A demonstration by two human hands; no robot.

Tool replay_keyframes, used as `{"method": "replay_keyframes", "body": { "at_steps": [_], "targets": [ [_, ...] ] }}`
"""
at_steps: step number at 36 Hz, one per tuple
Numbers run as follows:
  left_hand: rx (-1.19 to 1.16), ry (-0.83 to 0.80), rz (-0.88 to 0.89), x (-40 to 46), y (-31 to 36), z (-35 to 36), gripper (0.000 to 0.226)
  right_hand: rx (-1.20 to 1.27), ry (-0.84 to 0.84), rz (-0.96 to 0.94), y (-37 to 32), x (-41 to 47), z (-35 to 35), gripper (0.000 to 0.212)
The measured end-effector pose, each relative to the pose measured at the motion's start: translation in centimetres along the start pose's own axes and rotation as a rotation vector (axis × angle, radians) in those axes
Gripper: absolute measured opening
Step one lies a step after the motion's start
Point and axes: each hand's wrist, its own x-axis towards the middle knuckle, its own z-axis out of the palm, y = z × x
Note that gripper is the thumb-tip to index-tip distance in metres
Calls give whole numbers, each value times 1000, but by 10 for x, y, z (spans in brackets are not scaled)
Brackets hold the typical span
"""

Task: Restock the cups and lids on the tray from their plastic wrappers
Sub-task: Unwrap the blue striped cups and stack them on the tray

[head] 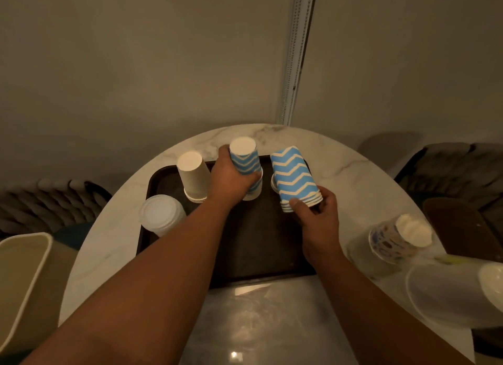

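Marble table (353, 174) against plain grey wall (136, 65)

Dim, warm indoor light; glare on the marble table (353, 174) near edge, soft blur, wide-angle bending around it.

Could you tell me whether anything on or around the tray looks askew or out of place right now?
Yes: the patterned cup stack lies on its side on the table, right of the tray, not upright. The blue zigzag stack in the right hand is tilted.
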Motion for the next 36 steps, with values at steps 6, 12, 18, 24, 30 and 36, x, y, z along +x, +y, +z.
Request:
{"method": "replay_keyframes", "body": {
  "at_steps": [6,12,18,24,30,36],
  "targets": [
    [58,-36,-30,1,-17,14,71,34,-15,46,4,2,-3,46],
    [64,-79,-55,3,-18,15,72,41,-52,87,5,2,-1,48],
    [11,-80,-73,-1,-12,-3,91,71,-86,72,-2,2,3,54],
    [-407,178,-38,-41,28,-14,57,119,-152,47,-7,-4,9,69],
    [-687,-138,-244,-58,41,-3,105,141,-246,58,-15,-15,19,68],
    [-710,-82,-287,-65,41,-4,68,113,-270,41,-19,-21,24,69]
  ]
}}
